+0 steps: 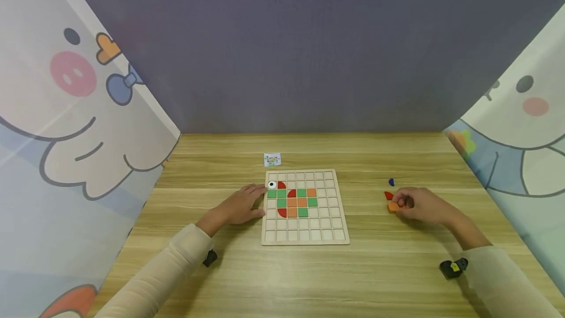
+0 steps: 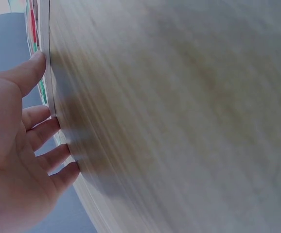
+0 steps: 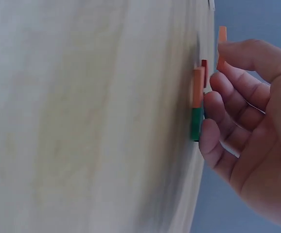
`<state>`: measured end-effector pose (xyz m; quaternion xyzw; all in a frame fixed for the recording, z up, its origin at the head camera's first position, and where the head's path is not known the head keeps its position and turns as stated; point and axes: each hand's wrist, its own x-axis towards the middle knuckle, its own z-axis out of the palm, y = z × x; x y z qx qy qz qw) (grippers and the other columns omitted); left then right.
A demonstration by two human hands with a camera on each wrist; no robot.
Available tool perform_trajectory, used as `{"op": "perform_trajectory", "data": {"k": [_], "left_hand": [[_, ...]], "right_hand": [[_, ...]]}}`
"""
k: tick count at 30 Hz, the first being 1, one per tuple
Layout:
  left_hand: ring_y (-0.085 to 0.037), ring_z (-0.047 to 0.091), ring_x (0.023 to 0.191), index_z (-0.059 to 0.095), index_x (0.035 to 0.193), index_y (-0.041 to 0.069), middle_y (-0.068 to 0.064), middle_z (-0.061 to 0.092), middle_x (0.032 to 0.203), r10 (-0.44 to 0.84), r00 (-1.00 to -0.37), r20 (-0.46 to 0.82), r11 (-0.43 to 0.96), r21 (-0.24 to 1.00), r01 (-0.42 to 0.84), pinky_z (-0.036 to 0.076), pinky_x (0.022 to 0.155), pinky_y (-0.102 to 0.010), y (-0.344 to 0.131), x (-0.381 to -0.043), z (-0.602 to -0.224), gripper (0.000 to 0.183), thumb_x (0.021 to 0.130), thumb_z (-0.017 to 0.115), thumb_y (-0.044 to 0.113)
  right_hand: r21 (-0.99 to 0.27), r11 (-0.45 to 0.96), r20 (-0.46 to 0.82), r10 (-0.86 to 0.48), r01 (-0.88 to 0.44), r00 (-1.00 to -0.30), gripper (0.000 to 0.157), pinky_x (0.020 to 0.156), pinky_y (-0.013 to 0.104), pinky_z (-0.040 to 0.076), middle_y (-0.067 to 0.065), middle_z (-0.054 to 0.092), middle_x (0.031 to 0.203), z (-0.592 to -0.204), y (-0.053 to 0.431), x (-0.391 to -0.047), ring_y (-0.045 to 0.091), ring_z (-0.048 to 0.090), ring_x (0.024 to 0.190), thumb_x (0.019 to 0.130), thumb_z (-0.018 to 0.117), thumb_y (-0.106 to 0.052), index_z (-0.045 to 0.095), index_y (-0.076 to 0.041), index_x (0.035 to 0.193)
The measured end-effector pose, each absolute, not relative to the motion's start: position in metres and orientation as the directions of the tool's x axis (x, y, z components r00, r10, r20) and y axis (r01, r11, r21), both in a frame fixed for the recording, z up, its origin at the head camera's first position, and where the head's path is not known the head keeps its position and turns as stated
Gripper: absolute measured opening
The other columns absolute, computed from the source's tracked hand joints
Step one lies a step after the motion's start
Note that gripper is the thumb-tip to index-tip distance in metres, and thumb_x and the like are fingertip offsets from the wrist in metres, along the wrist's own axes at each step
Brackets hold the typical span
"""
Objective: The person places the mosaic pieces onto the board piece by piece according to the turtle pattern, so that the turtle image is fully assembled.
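Note:
My left hand (image 1: 240, 205) rests at the left edge of a wooden grid board (image 1: 326, 234), thumb and fingertips touching its side, fingers loosely extended. On the board, green, orange and red tiles and a white eye tile (image 1: 271, 185) fill several squares at the upper left. To the right, my right hand (image 1: 423, 205) pinches an orange square tile (image 3: 221, 36) between thumb and index finger, raised off the table. Below those fingers, in the right wrist view, lie another orange tile (image 3: 198, 87), a green tile (image 3: 195, 124) and a red piece (image 3: 204, 65).
A small picture card (image 1: 272, 159) lies behind the board. Beyond the right hand sits a blue piece (image 1: 391, 182). A dark grey panel (image 1: 309, 63) stands along the table's back edge, with cartoon-printed walls at both sides.

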<state>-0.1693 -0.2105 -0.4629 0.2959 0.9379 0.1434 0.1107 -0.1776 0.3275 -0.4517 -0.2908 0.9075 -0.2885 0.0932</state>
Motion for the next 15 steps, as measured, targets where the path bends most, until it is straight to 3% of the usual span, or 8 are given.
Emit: {"op": "perform_trajectory", "data": {"k": [15], "left_hand": [[-0.039, 0.031, 0.144, 0.035, 0.153, 0.003, -0.015, 0.035, 0.157, 0.590, -0.799, -0.119, 0.782, 0.332, 0.528, 0.028, 0.117, -0.056, -0.211, -0.170, -0.462, 0.071, 0.099, 0.061, 0.039]], "right_hand": [[-0.563, 0.681, -0.013, -0.573, -0.468, -0.819, 0.017, 0.064, 0.023, 0.051, -0.011, 0.061, 0.082, -0.448, 0.292, -0.188, 0.002, 0.055, 0.074, 0.087, 0.077, -0.014, 0.068, -0.016, 0.101]]}}
